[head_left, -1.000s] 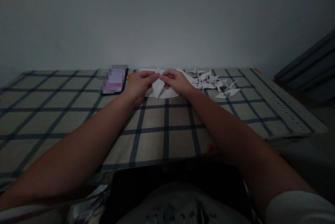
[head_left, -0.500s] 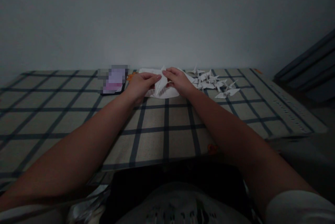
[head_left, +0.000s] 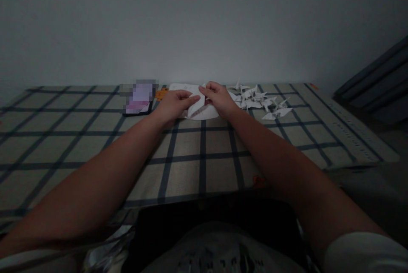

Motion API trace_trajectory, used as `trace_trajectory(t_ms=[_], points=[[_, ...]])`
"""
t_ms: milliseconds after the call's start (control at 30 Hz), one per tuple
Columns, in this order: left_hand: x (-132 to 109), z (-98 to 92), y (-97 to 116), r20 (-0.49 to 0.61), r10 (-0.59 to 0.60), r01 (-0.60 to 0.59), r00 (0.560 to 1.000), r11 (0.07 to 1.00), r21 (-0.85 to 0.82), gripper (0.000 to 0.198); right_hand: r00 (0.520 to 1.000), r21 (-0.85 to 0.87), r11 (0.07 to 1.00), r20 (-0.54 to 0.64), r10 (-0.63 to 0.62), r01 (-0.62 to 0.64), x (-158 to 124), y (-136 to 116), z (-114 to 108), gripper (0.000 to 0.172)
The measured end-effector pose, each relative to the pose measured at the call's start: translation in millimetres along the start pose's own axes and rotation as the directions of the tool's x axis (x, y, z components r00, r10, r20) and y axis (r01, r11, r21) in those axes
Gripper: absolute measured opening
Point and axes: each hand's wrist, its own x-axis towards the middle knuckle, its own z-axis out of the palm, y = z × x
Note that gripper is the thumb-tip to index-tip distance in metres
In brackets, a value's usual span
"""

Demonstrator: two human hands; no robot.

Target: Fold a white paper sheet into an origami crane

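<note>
A small folded white paper (head_left: 196, 106) is pinched between both hands near the back middle of the table. My left hand (head_left: 176, 103) grips its left side with thumb and fingers. On the upper right side, my right hand (head_left: 217, 97) holds the same paper, its thumb close to the left thumb. Beneath them lies a white sheet (head_left: 208, 114), partly hidden by the hands. Several folded white paper cranes (head_left: 253, 97) lie in a loose cluster just right of my right hand.
A phone (head_left: 139, 98), its screen blurred, lies left of my left hand. The table has a checked cloth (head_left: 188, 141) with an orange pattern beside the phone. Behind it rises a plain wall (head_left: 204, 22). Dark folded fabric (head_left: 379, 81) is at the far right.
The folded paper has turned slightly and shifted a little to the right between my fingers. My left hand has moved slightly right, showing more of the sheet behind it.
</note>
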Motion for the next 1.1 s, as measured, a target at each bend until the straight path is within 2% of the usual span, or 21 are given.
trace_trajectory(t_ms=[67, 167, 267, 400, 600, 867, 1100], points=[[0.2, -1.7, 1.4, 0.003, 0.017, -0.018, 1.0, 1.0, 0.014, 0.038, 1.0, -0.014, 1.0, -0.019, 0.017, -0.017, 1.9, 3.5, -0.8, 0.054], [0.0, -1.1, 2.1, 0.005, 0.013, -0.014, 1.0, 1.0, 0.011, 0.038, 0.999, -0.059, 0.998, -0.033, -0.027, 0.025, 3.8, 6.5, -3.3, 0.055], [-1.0, 2.2, 2.3, 0.031, -0.038, 0.04, 0.999, 0.996, -0.081, 0.037, 0.995, -0.104, 0.992, -0.061, -0.074, 0.068, 2.6, 3.4, -4.7, 0.054], [-1.5, 3.7, 3.0, 0.062, -0.079, 0.088, 0.995, 0.982, -0.169, 0.035, 0.993, -0.157, 0.987, -0.11, -0.051, 0.033, -2.9, -7.5, -1.8, 0.053], [1.1, 1.3, 3.8, -0.026, -0.082, 0.075, 0.996, 0.974, -0.215, 0.035, 1.0, -0.188, 0.982, 0.014, -0.008, 0.01, -6.5, -11.5, 0.9, 0.052], [0.2, 4.9, 3.5, 0.041, -0.161, 0.166, 0.986, 0.944, -0.285, 0.026, 0.992, -0.201, 0.979, -0.115, -0.059, 0.035, -2.4, -8.1, -3.0, 0.043], [2.7, 1.6, 6.9, -0.025, -0.176, 0.16, 0.984, 0.936, -0.313, 0.023, 0.999, -0.133, 0.991, -0.034, 0.022, -0.027, -3.2, -7.5, 1.5, 0.044]])
